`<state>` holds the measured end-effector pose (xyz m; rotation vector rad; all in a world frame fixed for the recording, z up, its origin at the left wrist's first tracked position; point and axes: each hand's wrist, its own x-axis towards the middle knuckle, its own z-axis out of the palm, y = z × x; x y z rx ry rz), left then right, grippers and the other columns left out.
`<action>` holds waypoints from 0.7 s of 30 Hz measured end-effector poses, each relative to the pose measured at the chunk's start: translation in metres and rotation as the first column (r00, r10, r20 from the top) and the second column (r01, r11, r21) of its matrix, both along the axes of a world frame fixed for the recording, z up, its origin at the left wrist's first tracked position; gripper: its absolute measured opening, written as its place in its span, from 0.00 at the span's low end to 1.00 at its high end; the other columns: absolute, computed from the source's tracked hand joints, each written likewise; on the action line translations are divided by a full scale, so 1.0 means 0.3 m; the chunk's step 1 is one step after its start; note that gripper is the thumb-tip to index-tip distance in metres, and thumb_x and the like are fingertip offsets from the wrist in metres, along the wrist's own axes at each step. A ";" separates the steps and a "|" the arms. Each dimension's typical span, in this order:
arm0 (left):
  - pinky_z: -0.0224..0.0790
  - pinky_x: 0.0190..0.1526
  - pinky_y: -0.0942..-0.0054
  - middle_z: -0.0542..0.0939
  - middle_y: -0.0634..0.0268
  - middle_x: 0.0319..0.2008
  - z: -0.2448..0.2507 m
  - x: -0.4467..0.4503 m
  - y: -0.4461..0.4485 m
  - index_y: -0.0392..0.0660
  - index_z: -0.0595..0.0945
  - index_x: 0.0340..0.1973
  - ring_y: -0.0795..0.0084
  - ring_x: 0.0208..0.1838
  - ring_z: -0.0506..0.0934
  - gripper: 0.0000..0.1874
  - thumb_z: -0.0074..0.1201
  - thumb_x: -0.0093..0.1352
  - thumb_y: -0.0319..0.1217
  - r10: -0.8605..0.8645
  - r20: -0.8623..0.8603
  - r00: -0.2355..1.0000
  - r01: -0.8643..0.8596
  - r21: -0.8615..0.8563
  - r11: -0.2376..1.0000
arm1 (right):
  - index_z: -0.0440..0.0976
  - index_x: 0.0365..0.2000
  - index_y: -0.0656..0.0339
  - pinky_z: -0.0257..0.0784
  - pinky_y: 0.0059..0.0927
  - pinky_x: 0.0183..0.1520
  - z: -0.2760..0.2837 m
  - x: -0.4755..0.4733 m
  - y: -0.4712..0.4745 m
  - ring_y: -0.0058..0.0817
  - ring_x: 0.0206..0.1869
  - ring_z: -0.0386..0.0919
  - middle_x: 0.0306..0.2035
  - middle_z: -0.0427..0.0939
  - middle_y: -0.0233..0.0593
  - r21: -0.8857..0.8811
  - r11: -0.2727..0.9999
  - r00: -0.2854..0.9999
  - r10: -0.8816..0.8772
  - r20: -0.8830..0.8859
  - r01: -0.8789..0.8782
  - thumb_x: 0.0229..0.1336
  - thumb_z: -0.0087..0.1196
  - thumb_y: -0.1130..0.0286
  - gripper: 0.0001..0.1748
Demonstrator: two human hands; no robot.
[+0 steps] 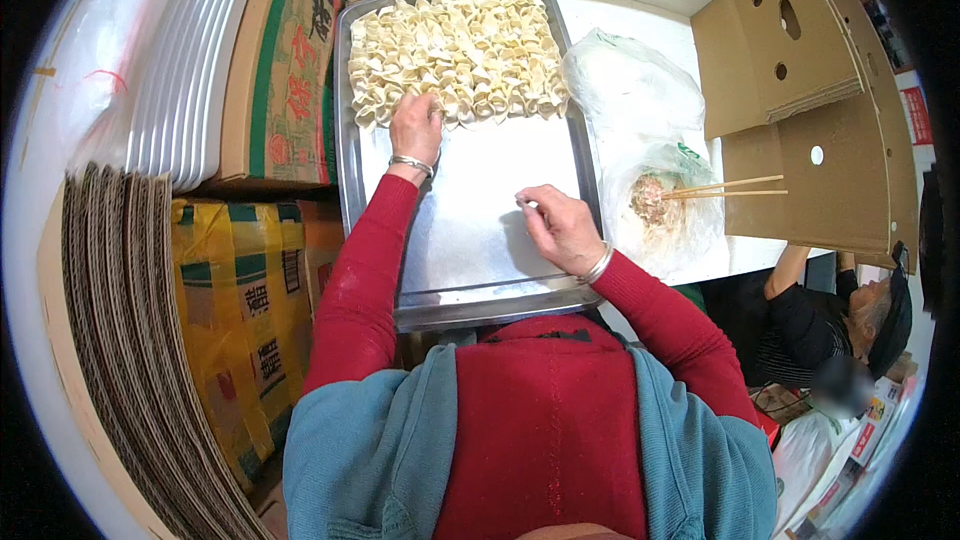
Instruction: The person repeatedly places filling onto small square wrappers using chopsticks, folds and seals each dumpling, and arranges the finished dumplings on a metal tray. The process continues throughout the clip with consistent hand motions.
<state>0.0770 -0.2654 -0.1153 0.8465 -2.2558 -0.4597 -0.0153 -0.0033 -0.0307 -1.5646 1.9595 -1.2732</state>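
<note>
In front of me, a rectangular metal tray holds tight rows of folded wontons across its far half. My left hand reaches to the nearest row at its left part. Its fingertips meet the dumplings there, and whether they grip one is hidden. Over the bare near half of the tray hovers my right hand, its fingers loosely curled and no object visible in them. Right of the tray, an open plastic bag holds minced filling, with a pair of wooden chopsticks stuck in it.
Another clear plastic bag lies behind the filling. Cardboard panels stand along the right. On the left are cartons, stacked white trays and flattened cardboard. A person in black is at the lower right.
</note>
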 end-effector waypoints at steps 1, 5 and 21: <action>0.69 0.35 0.63 0.75 0.59 0.26 0.005 0.004 -0.007 0.44 0.81 0.31 0.59 0.31 0.75 0.08 0.58 0.56 0.23 -0.023 0.033 0.999 0.024 -0.026 0.999 | 0.73 0.38 0.65 0.72 0.31 0.30 0.001 -0.008 0.025 0.38 0.27 0.77 0.32 0.77 0.46 0.017 1.000 0.999 -0.006 0.047 0.005 0.53 0.52 0.80 0.10; 0.69 0.39 0.59 0.74 0.54 0.31 0.033 0.010 -0.020 0.45 0.80 0.36 0.52 0.37 0.75 0.13 0.58 0.55 0.22 -0.041 0.128 0.991 0.036 0.042 0.998 | 0.74 0.38 0.65 0.70 0.27 0.27 0.004 -0.046 0.107 0.34 0.24 0.76 0.31 0.76 0.45 0.030 0.996 0.993 -0.092 0.080 0.089 0.53 0.53 0.80 0.09; 0.71 0.38 0.64 0.79 0.55 0.25 0.258 -0.687 0.459 0.40 0.80 0.28 0.57 0.34 0.78 0.06 0.56 0.60 0.29 -0.494 0.203 0.846 0.503 0.005 0.864 | 0.74 0.33 0.66 0.64 0.15 0.27 -0.044 -0.296 0.655 0.09 0.24 0.67 0.22 0.73 0.24 0.187 0.900 0.707 -0.426 0.565 0.394 0.59 0.54 0.74 0.05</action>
